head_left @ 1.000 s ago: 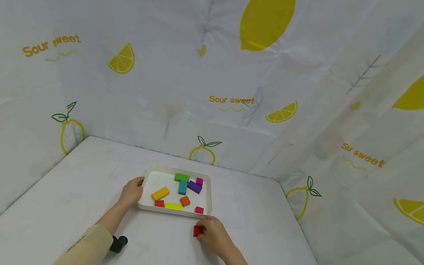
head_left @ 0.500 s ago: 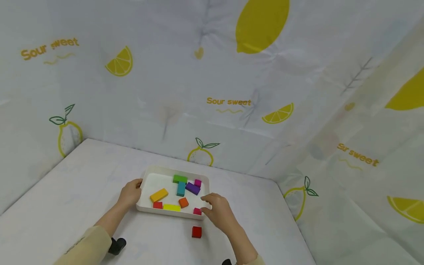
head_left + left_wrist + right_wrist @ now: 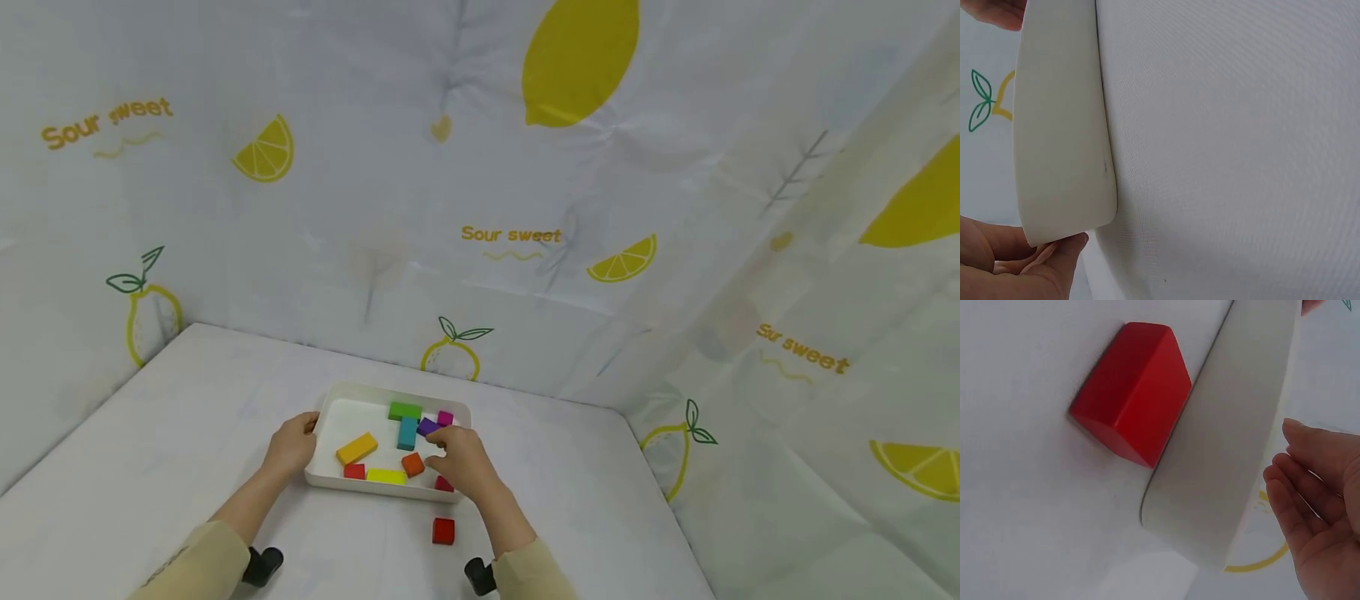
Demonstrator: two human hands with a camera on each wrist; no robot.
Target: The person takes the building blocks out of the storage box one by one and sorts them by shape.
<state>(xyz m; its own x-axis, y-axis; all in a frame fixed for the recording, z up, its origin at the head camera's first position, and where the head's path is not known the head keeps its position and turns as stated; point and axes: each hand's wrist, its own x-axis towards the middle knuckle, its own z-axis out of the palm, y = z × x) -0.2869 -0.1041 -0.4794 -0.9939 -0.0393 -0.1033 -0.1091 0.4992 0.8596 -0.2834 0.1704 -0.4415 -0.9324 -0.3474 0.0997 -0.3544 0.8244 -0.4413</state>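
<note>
Gripping the white tray (image 3: 356, 418) with left hand (image 3: 290, 446); poising right hand (image 3: 467, 461), with thumb and fingers apart, near purple block (image 3: 427, 426): probably light, stiff, best pinched across its sides.

Inside the white rectangular tray (image 3: 348, 417) lie a green oblong block (image 3: 405, 411), a teal oblong block (image 3: 407, 434) and an amber oblong block (image 3: 356, 448); before it, a plain red block (image 3: 443, 532). Behind it, white cloth (image 3: 360, 192) bears yellow lemons (image 3: 581, 62) (some with green-outlined leaves (image 3: 475, 334)).
</note>
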